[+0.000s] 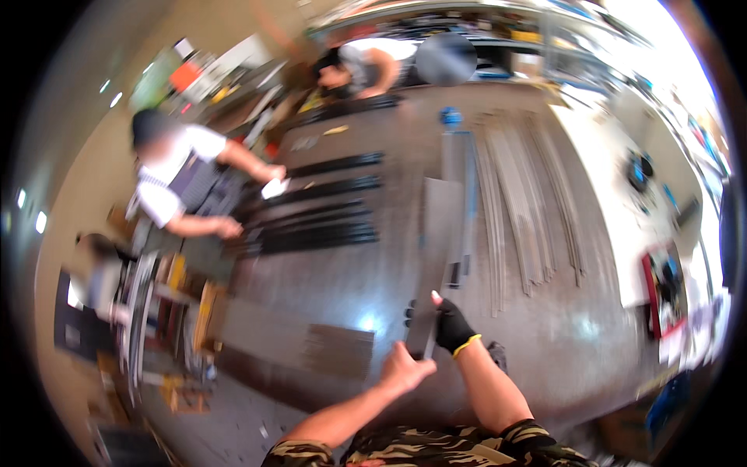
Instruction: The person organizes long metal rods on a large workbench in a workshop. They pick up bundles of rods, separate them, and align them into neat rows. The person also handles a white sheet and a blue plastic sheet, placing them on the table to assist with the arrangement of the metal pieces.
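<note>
A long, flat grey metal strip [437,241] stretches away from me over the dark metal table, its near end between my hands. My bare left hand [405,369] is closed on the left corner of that end. On the right edge, a little farther up, my right hand [454,325] grips the strip; it wears a black glove with a yellow cuff, and a bare fingertip shows. Some small black round items partly show left of the strip. Just beyond lies a narrower grey bar with a blue edge [471,179].
Several thin metal rods [517,198] lie to the right. Flat grey plates [338,350] rest at the near left of the table [560,350]. Black bars [319,233] lie farther left, beside a person [183,167] with a white cloth. Another person [366,66] bends over the far edge.
</note>
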The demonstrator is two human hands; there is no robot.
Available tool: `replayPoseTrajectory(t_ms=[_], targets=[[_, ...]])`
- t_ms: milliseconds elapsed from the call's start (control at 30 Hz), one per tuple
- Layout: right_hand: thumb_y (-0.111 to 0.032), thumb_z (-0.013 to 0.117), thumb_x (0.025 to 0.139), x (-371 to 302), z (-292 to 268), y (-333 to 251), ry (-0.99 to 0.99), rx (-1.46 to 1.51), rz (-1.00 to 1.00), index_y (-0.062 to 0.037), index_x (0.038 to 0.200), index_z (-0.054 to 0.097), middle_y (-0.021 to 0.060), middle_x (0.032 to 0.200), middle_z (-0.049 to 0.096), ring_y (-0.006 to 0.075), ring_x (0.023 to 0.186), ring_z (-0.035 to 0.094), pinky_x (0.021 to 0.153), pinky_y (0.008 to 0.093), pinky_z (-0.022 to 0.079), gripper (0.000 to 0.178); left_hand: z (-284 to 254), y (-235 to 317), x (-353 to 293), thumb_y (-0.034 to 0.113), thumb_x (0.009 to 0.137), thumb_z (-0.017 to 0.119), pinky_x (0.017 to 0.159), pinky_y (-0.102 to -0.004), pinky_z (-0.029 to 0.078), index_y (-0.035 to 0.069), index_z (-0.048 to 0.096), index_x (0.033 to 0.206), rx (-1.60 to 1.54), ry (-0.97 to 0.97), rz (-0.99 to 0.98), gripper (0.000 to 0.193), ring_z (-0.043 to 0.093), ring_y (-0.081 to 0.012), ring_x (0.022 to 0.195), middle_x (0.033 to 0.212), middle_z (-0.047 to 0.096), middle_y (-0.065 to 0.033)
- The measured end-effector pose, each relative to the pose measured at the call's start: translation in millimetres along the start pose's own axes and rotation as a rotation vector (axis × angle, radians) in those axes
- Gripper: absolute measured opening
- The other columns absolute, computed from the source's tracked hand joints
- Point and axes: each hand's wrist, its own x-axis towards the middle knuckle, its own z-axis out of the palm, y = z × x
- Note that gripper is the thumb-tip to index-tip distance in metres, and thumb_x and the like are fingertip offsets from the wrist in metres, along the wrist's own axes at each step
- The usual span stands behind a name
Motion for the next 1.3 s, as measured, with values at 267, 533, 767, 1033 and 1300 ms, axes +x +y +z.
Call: replayPoseTrajectory(t_ms=[267, 533, 767, 1033, 1300], targets=[[0.0, 0.064, 0.084, -51.7, 38.2, 26.2, 0.157, -0.706, -0.098, 0.0051, 0.116, 0.054, 0.0178, 0.099, 0.066, 0.0355, 0.086, 0.068, 0.078, 0.0493, 0.059, 0.035, 31.3, -110.2, -19.7, 0.071, 0.069, 0.076, 0.116, -0.0427, 0.027, 0.001, 0.007, 0.156, -0.795, -0.687, 0.114, 0.131, 0.035, -0.0348, 0.141, 0.149, 0.035, -0.03], [-0.017, 0.08, 0.081, -55.0, 74.1, 102.7, -0.371, -1.408, 0.401, 0.0021, 0.114, 0.067, 0.0044, 0.099, 0.069, 0.012, 0.09, 0.06, 0.082, 0.029, 0.05, 0.04, -123.4, -161.9, -33.5, 0.034, 0.084, 0.076, 0.114, -0.0526, 0.033, 0.01, 0.025, 0.152, -1.874, -0.442, 0.754, 0.088, 0.045, -0.0347, 0.134, 0.138, 0.052, -0.0193], [-0.052, 0.07, 0.086, -10.4, 122.3, 229.2, -0.435, -2.065, 0.536, 0.0005, 0.128, 0.057, 0.0178, 0.11, 0.069, 0.0233, 0.103, 0.063, 0.091, 0.0355, 0.047, 0.068, -144.2, -335.7, -60.5, 0.018, 0.094, 0.06, 0.109, -0.0566, 0.039, 0.008, 0.044, 0.134, -2.224, 0.014, 0.482, 0.044, 0.053, -0.0345, 0.119, 0.124, 0.055, -0.0183], [-0.02, 0.084, 0.078, -50.5, 103.5, 248.4, -0.122, -1.927, 0.083, -0.0008, 0.11, 0.068, 0.0105, 0.091, 0.071, 0.0148, 0.084, 0.065, 0.078, 0.0302, 0.052, 0.041, -197.6, -424.3, -58.6, 0.012, 0.093, 0.062, 0.109, -0.0491, 0.039, 0.004, 0.048, 0.132, -2.159, 0.3, 0.216, 0.042, 0.053, -0.0312, 0.122, 0.131, 0.054, -0.0165], [-0.021, 0.077, 0.078, -32.0, 46.4, 287.9, 0.228, -2.079, -0.073, -0.0118, 0.112, 0.072, 0.0141, 0.093, 0.07, 0.0323, 0.086, 0.067, 0.076, 0.0376, 0.052, 0.037, -221.6, -514.1, -47.2, 0.026, 0.07, 0.086, 0.106, -0.0503, 0.037, 0.004, 0.057, 0.128, -0.101, 1.029, 0.17, 0.069, 0.047, -0.0349, 0.124, 0.132, 0.054, -0.0171]])
